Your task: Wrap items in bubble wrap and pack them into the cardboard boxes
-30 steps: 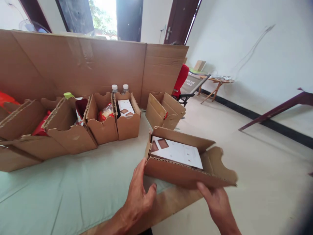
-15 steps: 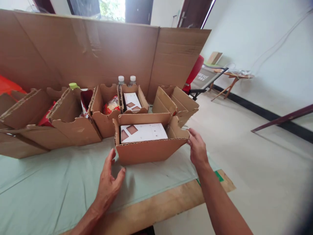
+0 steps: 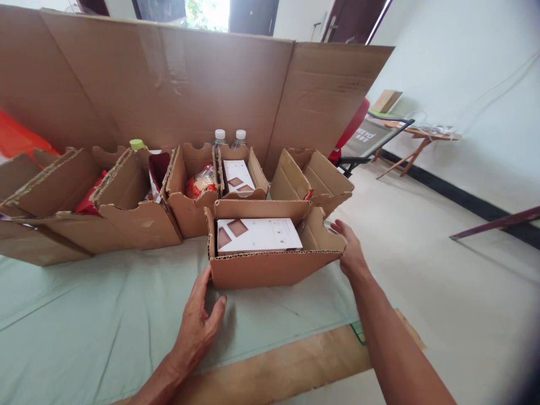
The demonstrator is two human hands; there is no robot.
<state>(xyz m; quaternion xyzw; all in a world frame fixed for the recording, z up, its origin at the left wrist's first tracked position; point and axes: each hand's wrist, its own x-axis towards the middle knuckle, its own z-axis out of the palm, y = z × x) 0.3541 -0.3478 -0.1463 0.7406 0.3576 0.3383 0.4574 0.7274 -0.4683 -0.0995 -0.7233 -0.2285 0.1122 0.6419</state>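
A narrow open-topped cardboard box [image 3: 270, 273] rests on the pale green cloth [image 3: 139, 304] in front of me. Inside it lies a white carton [image 3: 261, 235] printed with brown squares, with free space at the box's right end. At the box's left end is my left hand [image 3: 198, 320], open, its thumb apart and its fingertips against the lower corner. My right hand [image 3: 352, 253] grips the box's right end from outside; its fingers are partly hidden behind the end wall.
Behind stands a row of similar cardboard bins [image 3: 139, 225] holding red packets, a snack bag [image 3: 202, 181] and another white carton [image 3: 239, 177]. Two clear bottles [image 3: 240, 138] stand farther back. A tall cardboard panel [image 3: 211, 84] closes off the rear. The table's wooden edge [image 3: 312, 360] runs nearest me.
My left hand has come up against the box's left corner. The box, with my right hand at its end, has shifted slightly toward me and right. The whole view has turned a little left.
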